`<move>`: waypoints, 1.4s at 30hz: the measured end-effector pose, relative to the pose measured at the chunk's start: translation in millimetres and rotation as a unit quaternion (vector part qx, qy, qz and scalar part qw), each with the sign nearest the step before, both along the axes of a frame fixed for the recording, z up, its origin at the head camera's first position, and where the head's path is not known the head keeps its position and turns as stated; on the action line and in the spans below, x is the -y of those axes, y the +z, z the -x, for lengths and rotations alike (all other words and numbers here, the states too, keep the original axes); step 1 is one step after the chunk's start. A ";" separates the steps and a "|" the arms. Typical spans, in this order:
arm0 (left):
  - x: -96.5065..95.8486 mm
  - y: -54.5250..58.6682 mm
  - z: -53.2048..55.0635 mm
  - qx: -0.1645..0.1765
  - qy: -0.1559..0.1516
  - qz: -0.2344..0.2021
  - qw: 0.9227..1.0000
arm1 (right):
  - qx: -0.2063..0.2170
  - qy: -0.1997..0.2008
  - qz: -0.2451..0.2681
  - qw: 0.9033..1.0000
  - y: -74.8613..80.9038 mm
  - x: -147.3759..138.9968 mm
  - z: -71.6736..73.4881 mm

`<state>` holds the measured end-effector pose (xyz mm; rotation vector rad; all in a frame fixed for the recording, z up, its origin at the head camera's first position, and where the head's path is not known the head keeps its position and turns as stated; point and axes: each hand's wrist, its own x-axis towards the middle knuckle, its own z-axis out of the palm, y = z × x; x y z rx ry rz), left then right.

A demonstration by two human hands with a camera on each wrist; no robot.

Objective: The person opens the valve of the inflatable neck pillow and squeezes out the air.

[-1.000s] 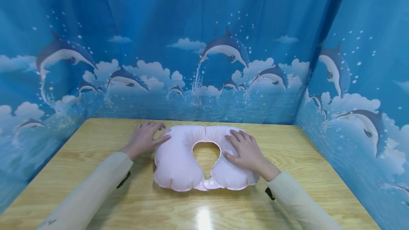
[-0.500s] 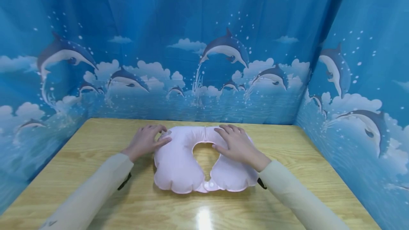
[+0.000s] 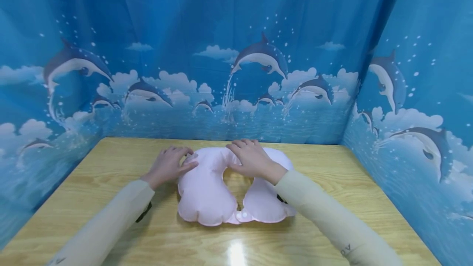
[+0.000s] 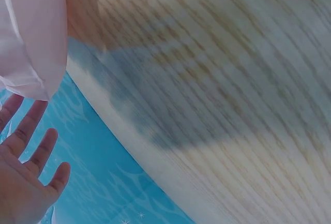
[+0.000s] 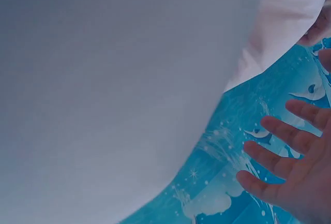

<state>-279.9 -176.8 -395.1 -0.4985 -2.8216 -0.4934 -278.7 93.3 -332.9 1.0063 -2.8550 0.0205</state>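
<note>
A pale pink inflated U-shaped neck pillow (image 3: 207, 192) lies on the table, its two ends joined at the front by a snap tab (image 3: 241, 216). My left hand (image 3: 169, 165) rests at its far left corner, thumb on the top and forefinger beside a small clear valve (image 3: 190, 158). In the left wrist view the fingers of that hand (image 4: 28, 167) are spread, two tips at the pillow's edge (image 4: 39, 43). Over the pillow's far middle lies my right hand (image 3: 251, 157), fingers extended, thumb across the top of the centre hole. The right wrist view shows its fingers (image 5: 279, 131) straight and apart.
The wood-grain table (image 3: 122, 163) reaches back to a blue curtain (image 3: 177, 52) printed with dolphins and clouds. More curtain (image 3: 417, 106) closes in the right side. Light sleeves (image 3: 107, 221) cover both forearms, and a dark strap (image 3: 144, 212) shows under the left wrist.
My right hand has slid leftward across the pillow, from its right lobe to the far middle. The left hand has hardly moved, and the pillow's front edge has shifted slightly nearer.
</note>
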 end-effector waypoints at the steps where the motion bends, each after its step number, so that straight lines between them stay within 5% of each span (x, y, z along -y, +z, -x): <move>1: 0.3 -0.9 0.3 0.000 -0.001 0.001 1.000 | 0.003 0.001 -0.005 1.000 -0.7 3.1 1.9; 18: 1.8 -4.8 0.3 0.003 -0.012 0.001 1.000 | 0.099 -0.018 0.004 0.995 -18.0 47.7 27.4; 42: -1.6 -8.3 -1.0 -0.001 -0.002 0.033 0.999 | 0.109 -0.008 0.004 0.994 -39.1 55.3 31.1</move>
